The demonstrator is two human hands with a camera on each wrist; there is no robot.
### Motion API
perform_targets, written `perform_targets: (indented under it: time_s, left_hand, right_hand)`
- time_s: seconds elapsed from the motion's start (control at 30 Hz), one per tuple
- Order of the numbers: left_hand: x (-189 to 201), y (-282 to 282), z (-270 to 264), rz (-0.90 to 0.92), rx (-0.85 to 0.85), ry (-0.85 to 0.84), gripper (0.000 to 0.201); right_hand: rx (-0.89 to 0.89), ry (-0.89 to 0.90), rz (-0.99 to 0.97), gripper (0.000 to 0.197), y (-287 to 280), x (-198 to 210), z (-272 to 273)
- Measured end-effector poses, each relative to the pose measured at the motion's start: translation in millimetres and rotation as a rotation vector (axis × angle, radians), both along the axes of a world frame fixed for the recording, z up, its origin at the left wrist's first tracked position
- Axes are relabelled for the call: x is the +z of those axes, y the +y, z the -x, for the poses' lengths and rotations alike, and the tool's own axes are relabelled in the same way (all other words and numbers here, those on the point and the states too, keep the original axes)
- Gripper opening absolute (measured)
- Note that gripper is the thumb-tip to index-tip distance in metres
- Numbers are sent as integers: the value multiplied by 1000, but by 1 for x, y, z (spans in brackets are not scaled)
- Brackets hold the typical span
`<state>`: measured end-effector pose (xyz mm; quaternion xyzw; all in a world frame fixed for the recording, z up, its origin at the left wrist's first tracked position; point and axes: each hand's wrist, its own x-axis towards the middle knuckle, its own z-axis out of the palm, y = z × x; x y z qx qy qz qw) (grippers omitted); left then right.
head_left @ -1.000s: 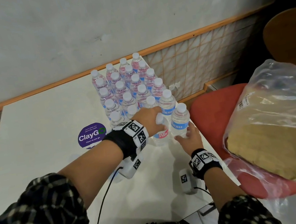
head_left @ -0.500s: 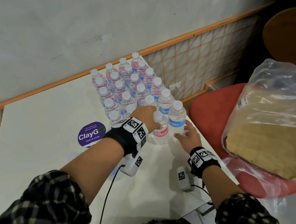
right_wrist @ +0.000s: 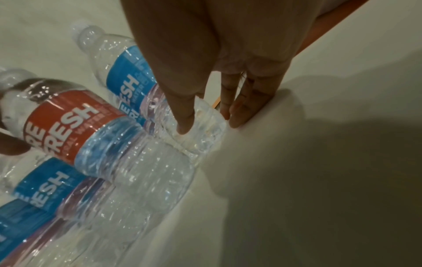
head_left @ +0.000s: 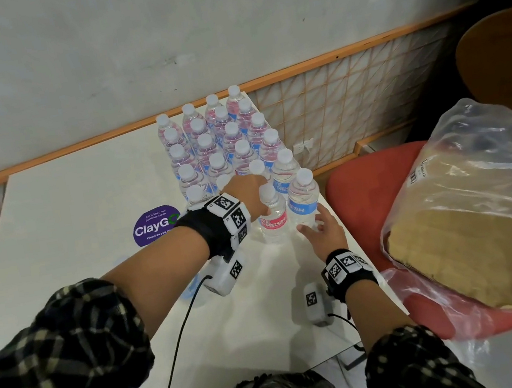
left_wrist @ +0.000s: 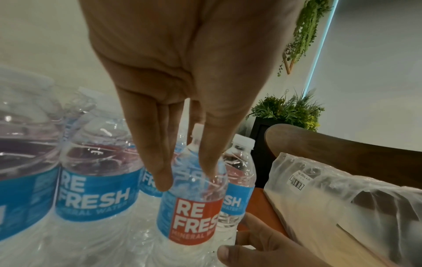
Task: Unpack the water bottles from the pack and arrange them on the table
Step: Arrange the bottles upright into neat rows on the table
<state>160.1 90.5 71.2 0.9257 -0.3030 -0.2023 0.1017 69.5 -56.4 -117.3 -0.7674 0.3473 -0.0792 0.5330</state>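
Several clear water bottles (head_left: 222,138) with white caps stand in rows on the white table (head_left: 68,223). At the near end of the rows stand a red-labelled bottle (head_left: 273,221) (left_wrist: 194,216) (right_wrist: 66,122) and, to its right, a blue-labelled bottle (head_left: 304,208) (right_wrist: 130,84). My left hand (head_left: 253,199) (left_wrist: 186,177) reaches in from the left, and its straight fingers touch the red-labelled bottle's shoulder. My right hand (head_left: 316,224) (right_wrist: 209,124) lies spread at the blue-labelled bottle's foot, thumb tip against the base and the other fingers on the table beside it.
The table's right edge runs close beside the bottles. Past it a red chair (head_left: 347,186) holds a large clear plastic bag (head_left: 468,210). A wooden chair (head_left: 502,61) is behind that. A purple round sticker (head_left: 152,227) lies left of my left wrist.
My left hand has loosened from around the red-labelled bottle's top, and its cap now shows. The right hand stays at the blue-labelled bottle's base, fingers spread wider.
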Motion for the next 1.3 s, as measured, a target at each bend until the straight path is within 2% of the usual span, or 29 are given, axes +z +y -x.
perform_targets:
  time_s: [0.13, 0.23, 0.33, 0.5, 0.67, 0.73, 0.97, 1.3]
  left_hand:
    - [8, 0, 0, -17, -153, -37, 50]
    - [11, -2, -5, -53, -235, -57, 42]
    - [14, -6, -6, -89, -206, -79, 34]
    - [6, -8, -7, -150, -97, -212, 50]
    - [9, 2, -13, -157, -148, -8, 60]
    - [7, 3, -16, -117, -127, 34, 57]
    - [0, 5, -17, 41, -71, 72, 43]
    - [-7, -2, -13, 65, -59, 12, 48]
  right_hand:
    - [8, 3, 9, 63, -1, -1, 0]
    - [10, 4, 9, 63, -1, -1, -1]
    - [10, 13, 12, 63, 0, -2, -2]
    - [8, 22, 8, 63, 0, -2, -3]
    - [6, 23, 13, 65, -1, -4, -3]
    - [4, 32, 20, 66, 0, -4, -3]
    - [0, 36, 34, 64, 1, -1, -2]
    - [15, 38, 47, 57, 4, 3, -1]
